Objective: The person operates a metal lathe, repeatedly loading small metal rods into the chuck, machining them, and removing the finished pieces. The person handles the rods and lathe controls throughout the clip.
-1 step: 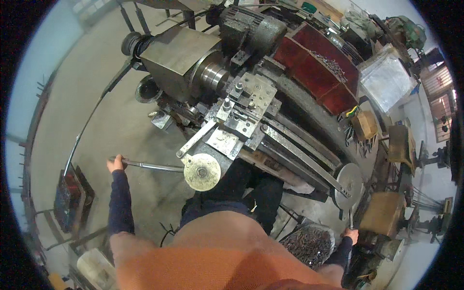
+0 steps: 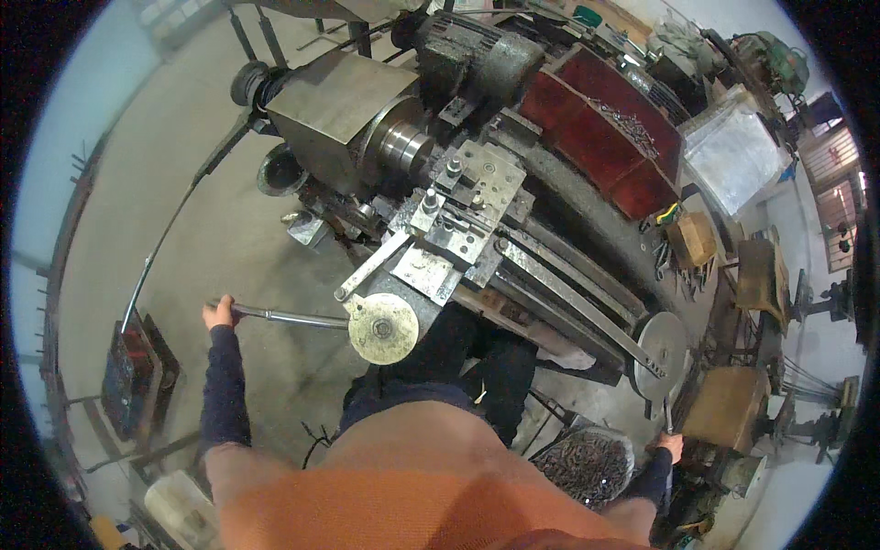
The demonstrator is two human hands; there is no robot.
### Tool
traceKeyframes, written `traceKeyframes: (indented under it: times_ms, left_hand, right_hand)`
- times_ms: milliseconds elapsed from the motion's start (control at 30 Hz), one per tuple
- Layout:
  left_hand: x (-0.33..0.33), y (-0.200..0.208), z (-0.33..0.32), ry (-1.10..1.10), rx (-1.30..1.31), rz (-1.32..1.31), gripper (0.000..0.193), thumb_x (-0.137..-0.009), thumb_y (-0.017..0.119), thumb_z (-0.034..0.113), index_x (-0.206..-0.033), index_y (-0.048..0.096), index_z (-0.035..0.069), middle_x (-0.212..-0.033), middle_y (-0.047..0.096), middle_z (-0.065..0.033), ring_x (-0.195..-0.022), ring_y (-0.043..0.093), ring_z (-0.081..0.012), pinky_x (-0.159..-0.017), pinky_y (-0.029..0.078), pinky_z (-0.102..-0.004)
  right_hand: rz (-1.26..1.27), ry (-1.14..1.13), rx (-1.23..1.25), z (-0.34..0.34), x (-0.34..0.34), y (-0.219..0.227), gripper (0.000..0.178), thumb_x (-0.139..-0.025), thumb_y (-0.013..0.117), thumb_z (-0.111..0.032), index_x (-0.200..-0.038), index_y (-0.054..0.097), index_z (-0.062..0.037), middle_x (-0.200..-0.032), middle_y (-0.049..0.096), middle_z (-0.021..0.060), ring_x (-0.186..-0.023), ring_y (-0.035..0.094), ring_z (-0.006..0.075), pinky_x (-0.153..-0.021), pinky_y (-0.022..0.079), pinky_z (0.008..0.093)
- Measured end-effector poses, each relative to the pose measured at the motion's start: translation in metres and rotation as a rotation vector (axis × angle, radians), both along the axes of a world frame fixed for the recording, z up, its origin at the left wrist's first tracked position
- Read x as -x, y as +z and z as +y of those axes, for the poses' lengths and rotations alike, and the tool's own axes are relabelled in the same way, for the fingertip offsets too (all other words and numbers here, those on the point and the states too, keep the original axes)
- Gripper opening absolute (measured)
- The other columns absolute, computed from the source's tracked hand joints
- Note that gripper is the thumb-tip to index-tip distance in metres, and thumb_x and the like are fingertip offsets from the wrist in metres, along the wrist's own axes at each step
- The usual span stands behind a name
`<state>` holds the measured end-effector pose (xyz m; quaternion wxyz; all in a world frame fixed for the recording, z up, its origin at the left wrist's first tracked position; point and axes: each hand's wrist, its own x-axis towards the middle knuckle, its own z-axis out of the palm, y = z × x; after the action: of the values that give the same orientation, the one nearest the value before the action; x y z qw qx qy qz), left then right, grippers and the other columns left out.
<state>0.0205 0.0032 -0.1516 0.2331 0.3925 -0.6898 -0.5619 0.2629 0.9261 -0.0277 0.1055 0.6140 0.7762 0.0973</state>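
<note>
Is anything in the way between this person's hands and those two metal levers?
Nothing visible: the left hand is already closed around the left lever, and the right hand grips the right lever.

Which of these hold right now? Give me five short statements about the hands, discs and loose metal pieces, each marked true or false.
1. The left hand grips a long metal lever that runs to the pale round disc. True.
2. The right hand is empty. False: the right hand is closed on a second lever by the grey disc.
3. The red tray holds small metal pieces. True.
4. The heap of dark pieces lies beside the left forearm. False: the dark pieces lie near the right forearm.
5. The hands are on different levers. True.
</note>
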Motion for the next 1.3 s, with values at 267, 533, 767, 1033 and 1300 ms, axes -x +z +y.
traceKeyframes:
  times_ms: [267,533,767,1033,1300]
  left_hand:
    - [0.087,0.080,-0.003,-0.513,0.646,-0.449,0.031,-0.073,0.058,0.023,-0.089,0.062,-0.003,-0.077,0.064,-0.0170,-0.074,0.063,-0.0293,-0.067,0.049,-0.0356]
    - [0.215,-0.043,0.061,-0.973,1.255,-0.677,0.047,-0.077,0.057,0.035,-0.114,0.050,0.006,-0.091,0.062,-0.0171,-0.090,0.059,-0.0330,-0.082,0.046,-0.0398]
    - [0.252,-0.141,0.077,-0.666,0.673,-0.679,0.037,-0.078,0.055,0.036,-0.091,0.062,0.002,-0.093,0.062,-0.0198,-0.090,0.059,-0.0351,-0.081,0.046,-0.0405]
    - [0.253,-0.148,0.097,-0.629,0.726,-0.705,0.034,-0.074,0.055,0.026,-0.097,0.061,0.001,-0.098,0.061,-0.0185,-0.094,0.058,-0.0326,-0.081,0.046,-0.0404]
    - [0.240,-0.091,0.079,-1.067,1.024,-0.646,0.038,-0.077,0.057,0.028,-0.106,0.048,0.004,-0.095,0.061,-0.0194,-0.093,0.058,-0.0336,-0.080,0.046,-0.0422]
  right_hand:
    - [-0.025,-0.137,-0.130,0.048,0.008,-0.022,0.039,-0.075,0.060,-0.035,-0.107,0.057,-0.0123,-0.111,0.058,0.0087,-0.105,0.053,0.0263,-0.087,0.041,0.0411]
    - [0.555,0.245,0.037,-0.056,-0.008,-0.049,0.060,-0.059,0.066,-0.019,-0.116,0.053,-0.0047,-0.112,0.055,0.0195,-0.103,0.051,0.0345,-0.088,0.040,0.0392]
    - [0.436,0.028,0.083,-0.109,0.018,-0.024,0.032,-0.061,0.062,-0.017,-0.092,0.067,-0.0080,-0.093,0.063,0.0168,-0.091,0.060,0.0305,-0.081,0.046,0.0335]
    - [0.796,0.569,0.047,-0.085,0.102,0.045,0.040,-0.061,0.064,-0.019,-0.097,0.064,-0.0025,-0.093,0.064,0.0155,-0.089,0.060,0.0253,-0.082,0.044,0.0326]
    - [0.908,1.235,0.194,-0.191,0.244,0.148,0.039,-0.061,0.058,-0.014,-0.098,0.062,-0.0001,-0.095,0.063,0.0149,-0.090,0.059,0.0237,-0.084,0.042,0.0308]
